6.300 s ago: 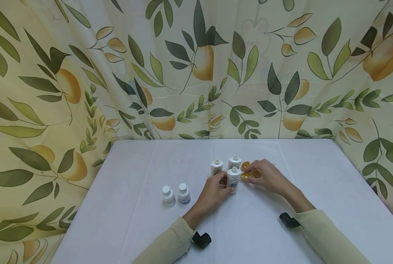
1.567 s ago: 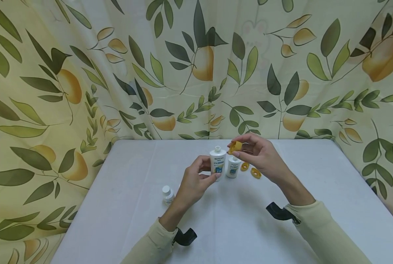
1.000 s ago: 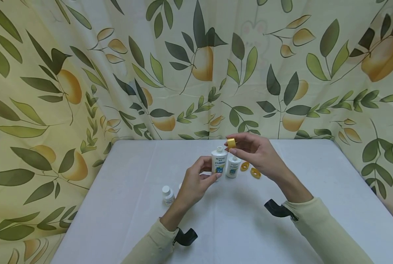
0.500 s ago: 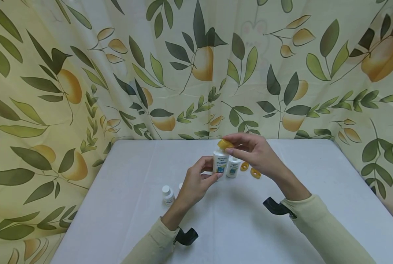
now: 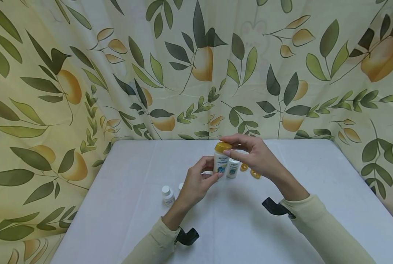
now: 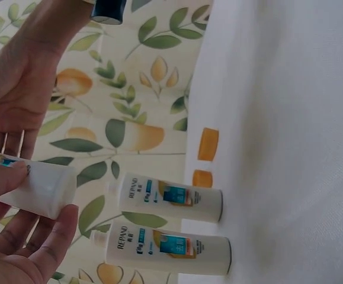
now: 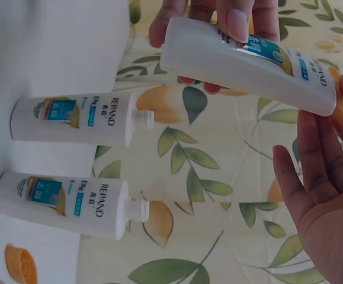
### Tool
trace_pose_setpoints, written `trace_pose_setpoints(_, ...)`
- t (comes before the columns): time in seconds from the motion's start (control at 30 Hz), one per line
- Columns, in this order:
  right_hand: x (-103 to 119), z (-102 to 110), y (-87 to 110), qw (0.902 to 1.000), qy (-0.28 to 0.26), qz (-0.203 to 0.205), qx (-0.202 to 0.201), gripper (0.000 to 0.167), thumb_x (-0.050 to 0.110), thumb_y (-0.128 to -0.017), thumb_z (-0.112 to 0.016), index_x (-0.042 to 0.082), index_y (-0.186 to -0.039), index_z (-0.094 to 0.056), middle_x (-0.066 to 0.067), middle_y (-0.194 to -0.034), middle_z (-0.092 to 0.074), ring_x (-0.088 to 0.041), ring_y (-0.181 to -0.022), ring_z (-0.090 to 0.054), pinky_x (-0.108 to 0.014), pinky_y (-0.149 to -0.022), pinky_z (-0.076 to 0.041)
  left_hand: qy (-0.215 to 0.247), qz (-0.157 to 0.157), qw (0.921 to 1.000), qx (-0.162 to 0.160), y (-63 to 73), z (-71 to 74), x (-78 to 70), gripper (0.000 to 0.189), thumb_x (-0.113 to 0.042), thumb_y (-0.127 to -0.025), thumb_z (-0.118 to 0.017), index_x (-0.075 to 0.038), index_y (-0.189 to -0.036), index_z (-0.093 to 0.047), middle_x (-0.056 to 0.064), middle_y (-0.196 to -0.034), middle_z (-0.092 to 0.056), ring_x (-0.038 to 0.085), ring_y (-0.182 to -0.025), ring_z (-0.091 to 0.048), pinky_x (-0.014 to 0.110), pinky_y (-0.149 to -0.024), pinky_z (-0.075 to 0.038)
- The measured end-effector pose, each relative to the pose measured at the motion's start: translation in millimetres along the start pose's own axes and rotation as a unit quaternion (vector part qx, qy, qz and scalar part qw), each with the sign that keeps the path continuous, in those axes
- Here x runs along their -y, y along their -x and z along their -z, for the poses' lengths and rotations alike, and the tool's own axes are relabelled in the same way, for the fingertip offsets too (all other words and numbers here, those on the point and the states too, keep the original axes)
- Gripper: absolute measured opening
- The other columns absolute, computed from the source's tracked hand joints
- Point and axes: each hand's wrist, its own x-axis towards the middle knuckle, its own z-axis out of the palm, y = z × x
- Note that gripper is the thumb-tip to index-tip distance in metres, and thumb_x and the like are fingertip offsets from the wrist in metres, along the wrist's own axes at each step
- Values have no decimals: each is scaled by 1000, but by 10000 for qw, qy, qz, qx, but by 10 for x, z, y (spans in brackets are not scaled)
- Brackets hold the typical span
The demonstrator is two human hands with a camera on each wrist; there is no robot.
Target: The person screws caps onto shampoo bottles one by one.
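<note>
My left hand (image 5: pixel 196 181) grips a white shampoo-style bottle (image 5: pixel 221 163) with a blue-and-gold label, raised off the table. A yellow cap (image 5: pixel 223 147) covers this bottle's neck, and my right hand (image 5: pixel 257 157) pinches it between thumb and fingers. Two like bottles stand uncapped on the table: in the right wrist view, one upper bottle (image 7: pixel 70 118) and one lower bottle (image 7: pixel 61 204), both with bare necks. Two loose yellow caps, a nearer cap (image 5: pixel 255 174) and a farther cap (image 5: pixel 244 167), lie to the right, partly behind my right hand.
A small white bottle with a white lid (image 5: pixel 168 196) stands left of my left forearm. Beside it a second small bottle (image 5: pixel 181 186) is mostly hidden by that arm. The table (image 5: pixel 133 161) has a white cloth, with a leaf-and-fruit curtain (image 5: pixel 183 110) behind.
Earlier my left hand held a bottle low while my right hand was at the caps. Since then, the bottle rose, and the yellow cap moved left and down onto its neck.
</note>
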Motion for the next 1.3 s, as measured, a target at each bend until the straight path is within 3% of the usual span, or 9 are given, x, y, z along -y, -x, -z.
trace_pose_setpoints(0.23,-6,-9,4,9999,9,-52,-86,27,13,-96,-72,11,-123,-70,-2,-119,-69,-21,-114,-62,-51,-108,-46,-42,-38,10000,13,-10,9,-19,47,-12,-93,-75,-13,-137,-57,6,-128,-65,17,-110,-65,23,-88,-59)
trace_pose_setpoints(0.57,-23,-29,5,10000,3,-89,-36,23,15,-96,-72,12,-118,-73,-1,-116,-67,-22,-115,-60,-52,-108,-43,-209,-213,9996,32,-6,20,-39,46,-10,-93,-75,-11,-135,-57,6,-126,-67,16,-107,-67,22,-86,-59)
trace_pose_setpoints(0.9,-48,-20,19,9998,186,-27,19,26,15,-95,-72,14,-121,-73,-1,-117,-66,-19,-114,-61,-54,-108,-44,-277,64,9995,-103,-4,41,3,48,-13,-92,-76,-14,-136,-57,4,-127,-67,16,-107,-67,24,-87,-60)
trace_pose_setpoints(1.1,-65,-11,24,9998,194,63,76,25,14,-98,-69,15,-123,-73,0,-117,-66,-17,-114,-57,-51,-106,-46,-271,108,9995,-117,-7,64,18,48,-12,-91,-77,-14,-136,-58,4,-125,-67,17,-107,-67,25,-87,-60)
trace_pose_setpoints(1.3,-83,-9,20,9994,340,29,-6,27,15,-95,-72,15,-122,-72,1,-119,-66,-21,-117,-61,-55,-109,-46,-228,106,9997,-60,-5,63,22,47,-12,-92,-76,-15,-135,-58,4,-123,-67,16,-109,-67,23,-87,-59)
